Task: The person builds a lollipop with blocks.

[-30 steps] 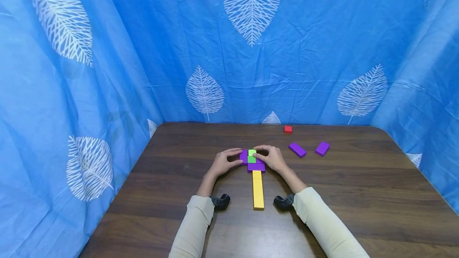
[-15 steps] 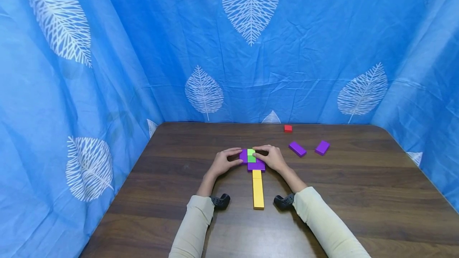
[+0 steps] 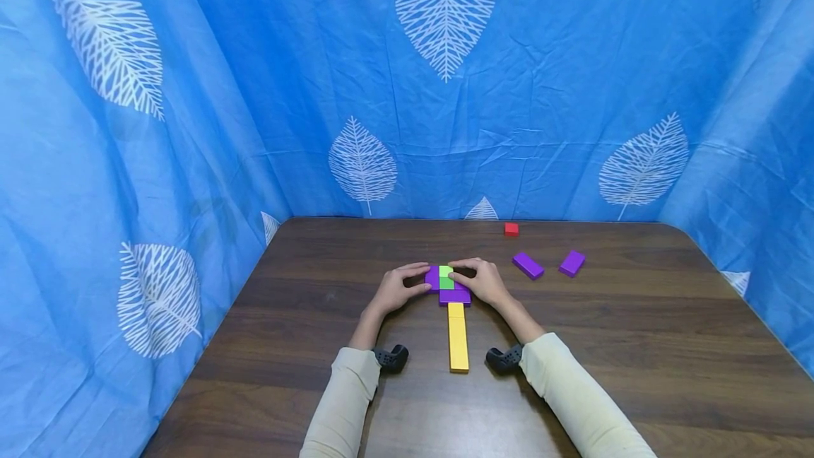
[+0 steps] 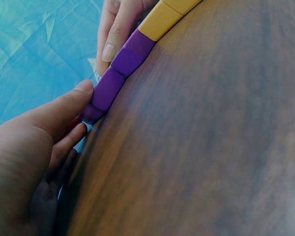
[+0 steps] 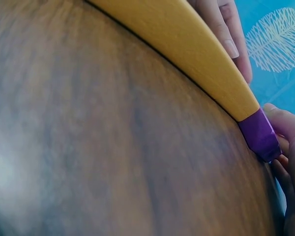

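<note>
Clearly, purple blocks (image 3: 433,278) flank green ones (image 3: 446,283).

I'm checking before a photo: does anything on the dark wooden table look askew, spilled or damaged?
Two loose purple rectangular blocks, right of the right hand, look askew: they slant opposite ways, unlike the straight column of yellow rectangular blocks. No spill or damage shows.

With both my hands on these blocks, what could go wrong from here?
Your left hand grips the left purple block; squeezing unevenly against your right hand might skew the join. The yellow strip touches the near purple block; a shove could misalign it. The red block lies near the far edge of the table; a knock might drop it.
</note>
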Action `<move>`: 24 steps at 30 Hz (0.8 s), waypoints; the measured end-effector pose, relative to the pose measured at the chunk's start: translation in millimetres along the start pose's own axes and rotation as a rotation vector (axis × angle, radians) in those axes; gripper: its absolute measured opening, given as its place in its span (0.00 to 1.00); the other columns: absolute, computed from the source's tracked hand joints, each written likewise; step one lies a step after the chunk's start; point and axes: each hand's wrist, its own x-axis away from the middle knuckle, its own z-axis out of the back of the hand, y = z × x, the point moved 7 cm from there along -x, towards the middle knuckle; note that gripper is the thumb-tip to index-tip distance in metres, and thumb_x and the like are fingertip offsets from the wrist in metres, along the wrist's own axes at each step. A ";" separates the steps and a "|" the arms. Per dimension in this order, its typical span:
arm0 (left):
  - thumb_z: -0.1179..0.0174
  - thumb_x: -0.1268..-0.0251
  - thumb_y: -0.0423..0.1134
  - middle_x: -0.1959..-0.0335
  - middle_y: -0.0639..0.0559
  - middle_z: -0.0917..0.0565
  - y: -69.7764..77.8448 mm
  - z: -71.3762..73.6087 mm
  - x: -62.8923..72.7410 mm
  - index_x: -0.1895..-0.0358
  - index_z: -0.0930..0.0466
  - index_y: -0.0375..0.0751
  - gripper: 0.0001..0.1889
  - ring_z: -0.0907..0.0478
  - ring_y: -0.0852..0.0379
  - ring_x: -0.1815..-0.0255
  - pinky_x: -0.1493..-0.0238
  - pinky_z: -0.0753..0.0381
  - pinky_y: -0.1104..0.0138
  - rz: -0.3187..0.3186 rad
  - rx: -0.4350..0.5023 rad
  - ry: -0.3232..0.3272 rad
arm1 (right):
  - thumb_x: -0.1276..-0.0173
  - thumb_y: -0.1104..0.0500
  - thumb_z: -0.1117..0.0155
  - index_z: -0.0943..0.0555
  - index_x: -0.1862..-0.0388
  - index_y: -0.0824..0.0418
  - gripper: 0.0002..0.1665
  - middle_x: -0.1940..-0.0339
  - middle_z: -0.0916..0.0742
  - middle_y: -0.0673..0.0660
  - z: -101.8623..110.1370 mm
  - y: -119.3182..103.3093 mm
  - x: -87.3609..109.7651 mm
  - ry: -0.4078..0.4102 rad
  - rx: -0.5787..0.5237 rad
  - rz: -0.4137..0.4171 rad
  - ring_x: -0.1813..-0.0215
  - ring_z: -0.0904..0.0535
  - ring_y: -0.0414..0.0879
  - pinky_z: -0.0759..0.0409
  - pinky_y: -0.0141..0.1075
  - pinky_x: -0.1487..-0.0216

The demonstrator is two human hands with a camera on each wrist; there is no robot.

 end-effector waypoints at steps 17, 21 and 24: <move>0.39 0.40 0.48 0.40 0.52 0.26 -0.8 2.2 0.5 0.41 0.24 0.48 0.23 0.34 0.52 0.36 0.38 0.36 0.55 0.000 0.002 0.005 | 0.41 0.48 0.34 0.17 0.50 0.55 0.21 0.52 0.16 0.54 -2.1 0.3 -2.7 -0.018 -0.041 0.003 0.44 0.25 0.54 0.31 0.51 0.42; 0.39 0.40 0.49 0.40 0.52 0.26 -0.6 1.6 0.6 0.42 0.24 0.48 0.23 0.33 0.52 0.37 0.38 0.35 0.56 -0.021 -0.008 0.014 | 0.40 0.47 0.34 0.19 0.48 0.56 0.24 0.50 0.16 0.53 -1.0 2.0 -3.4 -0.047 -0.076 -0.001 0.43 0.25 0.52 0.30 0.49 0.42; 0.39 0.40 0.49 0.40 0.52 0.26 0.0 -0.1 0.7 0.42 0.24 0.48 0.23 0.33 0.52 0.37 0.38 0.35 0.56 -0.037 -0.016 0.016 | 0.41 0.46 0.34 0.19 0.47 0.56 0.25 0.50 0.16 0.53 3.4 2.9 -2.7 -0.073 -0.096 0.001 0.43 0.25 0.50 0.30 0.48 0.42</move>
